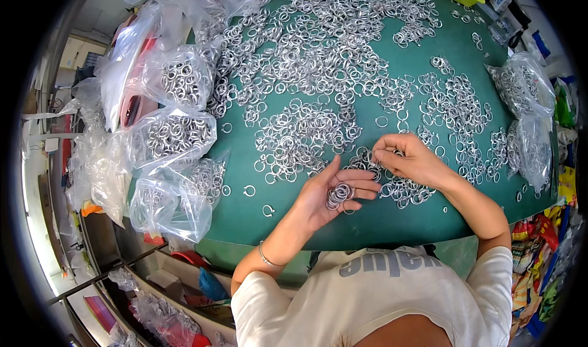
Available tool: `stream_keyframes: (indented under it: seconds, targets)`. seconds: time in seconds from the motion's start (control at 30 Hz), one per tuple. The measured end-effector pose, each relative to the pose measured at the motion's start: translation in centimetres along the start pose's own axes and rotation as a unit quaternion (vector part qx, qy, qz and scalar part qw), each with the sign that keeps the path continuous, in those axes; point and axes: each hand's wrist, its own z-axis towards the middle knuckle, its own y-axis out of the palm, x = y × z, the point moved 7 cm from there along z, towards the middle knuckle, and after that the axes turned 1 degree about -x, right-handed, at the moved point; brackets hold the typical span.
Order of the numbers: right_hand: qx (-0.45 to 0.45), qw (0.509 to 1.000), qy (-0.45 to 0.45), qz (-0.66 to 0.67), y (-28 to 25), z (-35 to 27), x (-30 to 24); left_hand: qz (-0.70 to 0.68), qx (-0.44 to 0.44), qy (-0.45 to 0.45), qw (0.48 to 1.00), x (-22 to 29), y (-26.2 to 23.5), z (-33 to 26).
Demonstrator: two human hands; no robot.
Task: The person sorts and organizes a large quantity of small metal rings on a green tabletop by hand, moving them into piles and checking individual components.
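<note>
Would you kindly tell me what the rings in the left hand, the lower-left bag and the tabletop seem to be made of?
Rings in the left hand: probably metal, smooth and silvery, given their bright glints.
Lower-left bag: thin clear plastic film, judging by its creases and glare.
Tabletop: smooth, green; perhaps coated board or matting, I cannot tell.

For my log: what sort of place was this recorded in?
Probably a small workshop or hand-sorting room. Hundreds of loose silver metal rings cover a green table, clear plastic bags filled with more stand along its side, and several rings rest in the worker's left hand.
</note>
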Motion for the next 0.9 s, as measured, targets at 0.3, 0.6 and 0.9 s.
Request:
stream_keyframes:
  seconds: [0.3,0.6,0.9]
  targets:
    - [0.170,0.889,-0.086,-0.416,-3.2,0.3,-2.6,0.075,-0.090,0.071,0.991,-0.6,-2.6,-0.1]
    - [-0.007,0.858,-0.213,-0.468,2.7,1.5,-1.7,0.702,0.274,0.381,0.536,5.3,0.8,-3.9]
    - [0.143,0.803,-0.109,-0.569,-2.8,0.7,-2.6,0.766,0.251,0.365,0.466,6.0,1.3,-2.5]
